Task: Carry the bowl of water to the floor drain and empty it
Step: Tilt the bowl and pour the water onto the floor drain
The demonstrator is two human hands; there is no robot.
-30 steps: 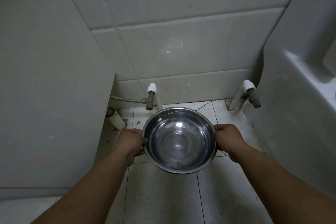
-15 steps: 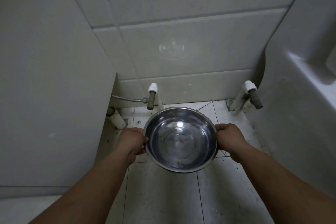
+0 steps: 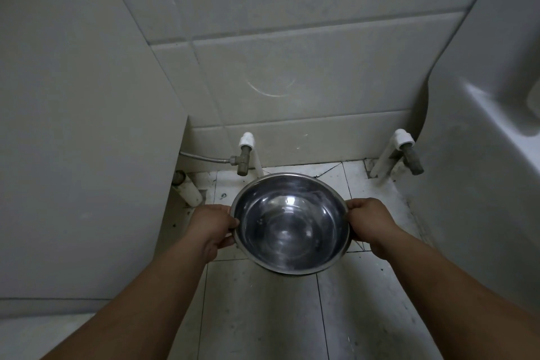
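Observation:
A round steel bowl (image 3: 290,223) with clear water in it hangs level above the tiled floor, at the middle of the view. My left hand (image 3: 211,226) grips its left rim and my right hand (image 3: 368,222) grips its right rim. No floor drain shows; the floor under the bowl is hidden.
A tall grey panel (image 3: 81,126) stands close on the left. A white fixture (image 3: 485,172) bulges in on the right. At the foot of the tiled back wall sit a metal valve (image 3: 244,159), another tap (image 3: 409,153) and a white pipe stub (image 3: 188,188).
The bowl and both hands stay almost still, drifting slightly to the right. The light reflection on the back wall has changed shape as the water moves.

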